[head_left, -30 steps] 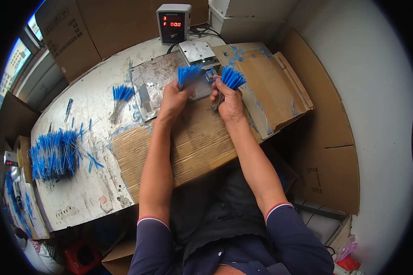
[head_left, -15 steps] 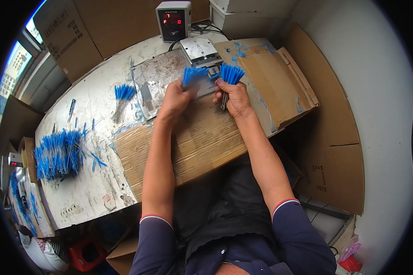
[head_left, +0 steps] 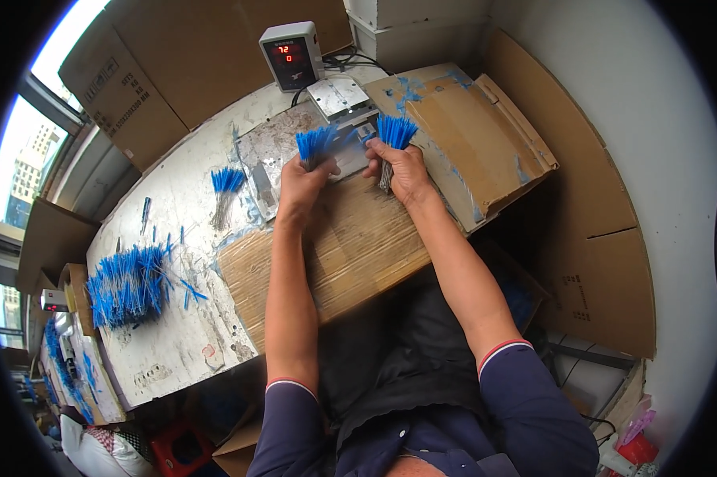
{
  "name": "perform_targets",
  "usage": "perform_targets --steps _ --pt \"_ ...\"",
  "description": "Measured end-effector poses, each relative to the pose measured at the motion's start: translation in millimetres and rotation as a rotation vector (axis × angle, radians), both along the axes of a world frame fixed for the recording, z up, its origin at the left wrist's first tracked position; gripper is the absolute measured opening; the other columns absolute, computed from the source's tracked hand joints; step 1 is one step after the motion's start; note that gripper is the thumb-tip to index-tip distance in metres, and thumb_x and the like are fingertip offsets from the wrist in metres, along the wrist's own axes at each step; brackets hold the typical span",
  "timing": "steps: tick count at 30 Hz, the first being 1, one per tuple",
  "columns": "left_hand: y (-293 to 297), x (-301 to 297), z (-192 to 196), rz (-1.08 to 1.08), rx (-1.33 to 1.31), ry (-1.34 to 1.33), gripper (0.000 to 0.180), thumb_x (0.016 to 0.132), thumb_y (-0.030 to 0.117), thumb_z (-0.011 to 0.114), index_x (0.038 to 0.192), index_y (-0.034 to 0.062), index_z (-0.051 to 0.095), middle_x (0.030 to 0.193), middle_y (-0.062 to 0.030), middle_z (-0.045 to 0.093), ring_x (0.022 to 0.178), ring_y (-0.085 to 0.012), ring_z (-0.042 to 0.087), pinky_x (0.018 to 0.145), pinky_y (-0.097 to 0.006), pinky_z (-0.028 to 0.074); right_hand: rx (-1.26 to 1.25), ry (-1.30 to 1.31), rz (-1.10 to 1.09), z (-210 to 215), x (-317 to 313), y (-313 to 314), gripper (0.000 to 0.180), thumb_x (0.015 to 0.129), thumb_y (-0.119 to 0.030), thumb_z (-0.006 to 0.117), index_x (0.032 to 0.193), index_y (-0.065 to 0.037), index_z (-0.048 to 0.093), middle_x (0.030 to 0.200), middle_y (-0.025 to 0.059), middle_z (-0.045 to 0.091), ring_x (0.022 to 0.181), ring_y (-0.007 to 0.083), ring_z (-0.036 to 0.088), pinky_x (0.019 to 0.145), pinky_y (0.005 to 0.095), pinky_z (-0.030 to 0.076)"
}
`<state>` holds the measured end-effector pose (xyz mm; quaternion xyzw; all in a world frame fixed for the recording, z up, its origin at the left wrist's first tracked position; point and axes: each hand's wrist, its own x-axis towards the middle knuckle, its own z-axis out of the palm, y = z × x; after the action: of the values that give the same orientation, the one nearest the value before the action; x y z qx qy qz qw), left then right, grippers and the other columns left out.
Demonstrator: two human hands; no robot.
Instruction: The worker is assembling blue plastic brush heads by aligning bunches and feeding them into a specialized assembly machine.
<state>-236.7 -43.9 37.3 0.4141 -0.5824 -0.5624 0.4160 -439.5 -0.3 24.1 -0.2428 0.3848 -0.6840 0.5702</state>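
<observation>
My left hand is closed around a bundle of thin wires with blue ends, blue ends pointing up and blurred by motion. A similar blue-tipped wire bundle stands upright in my right hand, its thin grey ends hanging below the fist. A small metal fixture sits between the two bundles, close to my right fingers; whether anything touches it I cannot tell. Both hands are above the front edge of a metal plate and a flattened cardboard sheet.
Left on the white worktable lies a large pile of blue-tipped wires, with loose pieces beside it. A smaller bundle and a pen-like tool lie nearby. A counter with red digits stands behind; a taped cardboard box is at right.
My left hand and its bundle have moved left, away from the right hand. The red digits on the counter differ. The whole view has shifted slightly; my right hand keeps its grip.
</observation>
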Motion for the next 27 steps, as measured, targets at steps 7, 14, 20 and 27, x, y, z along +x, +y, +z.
perform_targets --steps 7,14,20,27 --pt "-1 3 -8 0.215 -0.068 -0.156 0.011 0.09 0.007 0.072 0.099 0.0001 0.072 0.086 -0.0032 0.073 0.079 -0.0098 0.065 0.074 -0.027 0.052 -0.073 0.078 -0.01 -2 5 3 0.016 0.091 -0.011 0.074 0.096 0.003 0.067 0.08 0.0109 0.068 0.056 0.016 0.065 0.049 0.0333 0.06" --pt "-1 1 -13 0.301 -0.262 -0.343 0.012 0.087 0.011 0.077 0.094 0.0025 0.073 0.081 -0.0033 0.074 0.074 -0.0096 0.066 0.071 -0.027 0.051 -0.091 0.147 -0.082 -6 9 3 0.014 0.092 -0.01 0.071 0.096 0.002 0.067 0.078 0.01 0.067 0.052 0.0151 0.063 0.048 0.0314 0.059" --pt "-11 -4 -19 0.314 -0.305 -0.361 0.011 0.088 0.011 0.075 0.095 0.0032 0.072 0.081 -0.0038 0.075 0.074 -0.0107 0.067 0.072 -0.029 0.053 -0.092 0.163 -0.1 -6 15 2 0.013 0.092 -0.01 0.071 0.095 0.002 0.067 0.077 0.0096 0.067 0.051 0.0144 0.063 0.048 0.0304 0.058" --pt "-21 -10 -28 0.324 -0.346 -0.399 0.02 0.087 0.022 0.077 0.102 0.0081 0.073 0.082 -0.012 0.074 0.075 -0.0235 0.071 0.073 -0.037 0.054 -0.086 0.187 -0.104 -7 16 2 0.014 0.089 -0.01 0.075 0.094 0.001 0.07 0.079 0.0083 0.068 0.058 0.0122 0.063 0.049 0.029 0.058"
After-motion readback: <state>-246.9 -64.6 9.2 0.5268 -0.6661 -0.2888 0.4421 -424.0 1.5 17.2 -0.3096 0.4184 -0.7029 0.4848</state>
